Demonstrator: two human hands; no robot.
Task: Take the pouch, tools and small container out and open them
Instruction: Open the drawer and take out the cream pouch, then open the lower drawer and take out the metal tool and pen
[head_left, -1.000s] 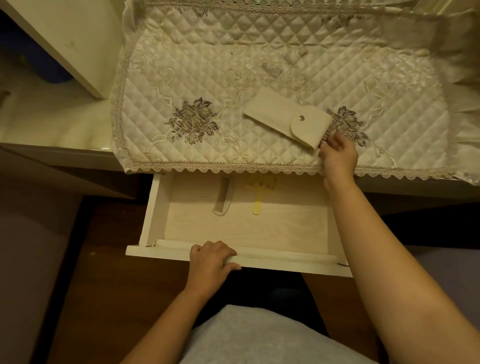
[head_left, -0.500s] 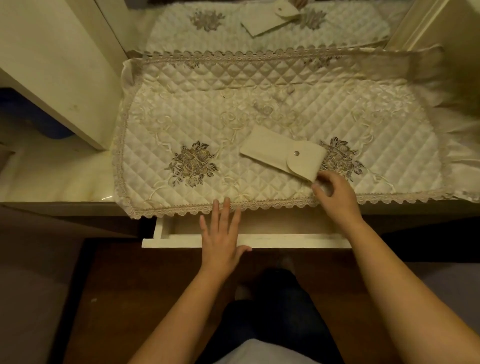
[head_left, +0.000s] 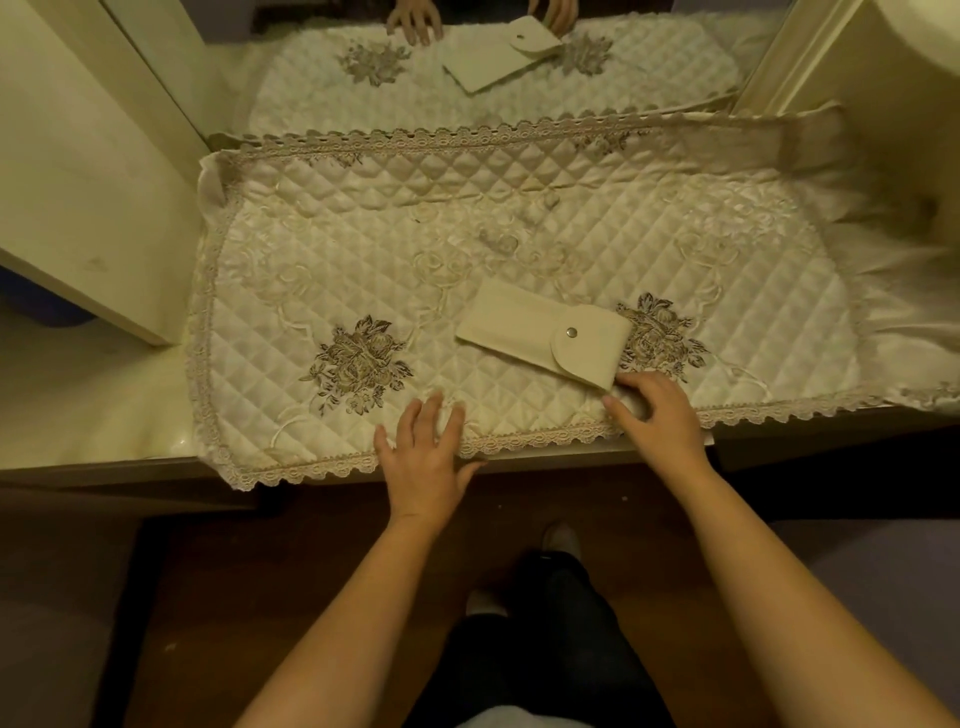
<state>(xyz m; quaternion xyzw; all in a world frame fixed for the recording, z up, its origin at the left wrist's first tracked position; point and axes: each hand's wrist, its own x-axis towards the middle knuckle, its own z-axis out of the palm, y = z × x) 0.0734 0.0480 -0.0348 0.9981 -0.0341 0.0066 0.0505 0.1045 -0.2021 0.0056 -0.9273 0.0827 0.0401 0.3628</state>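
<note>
On the dresser top, your pouch (head_left: 540, 335) lies flat on the quilted mat (head_left: 467, 249), just left of the right-hand embroidered flower (head_left: 660, 335), its flap snapped shut with the metal stud (head_left: 571, 331) showing. Since half a second ago the drawer has gone from a narrow gap to fully out of sight beneath the lace edge (head_left: 322, 467), and a second ago it stood wide open with a comb and a yellow tool inside. What the pouch holds cannot be seen while the flap is closed.

Your left hand (head_left: 423, 454) has moved up off the drawer front; it now rests palm down over the mat's front border, fingers (head_left: 415, 421) spread apart and holding nothing. Your right hand (head_left: 660, 415) has stayed at the pouch's near right corner, fingers loosely curled and apart, the tips touching the flap end and the mat beside it without clamping on anything. Both forearms reach in from the bottom of the view.

Behind the mat, the mirror (head_left: 519, 83) reflects the pouch and both hands.
</note>
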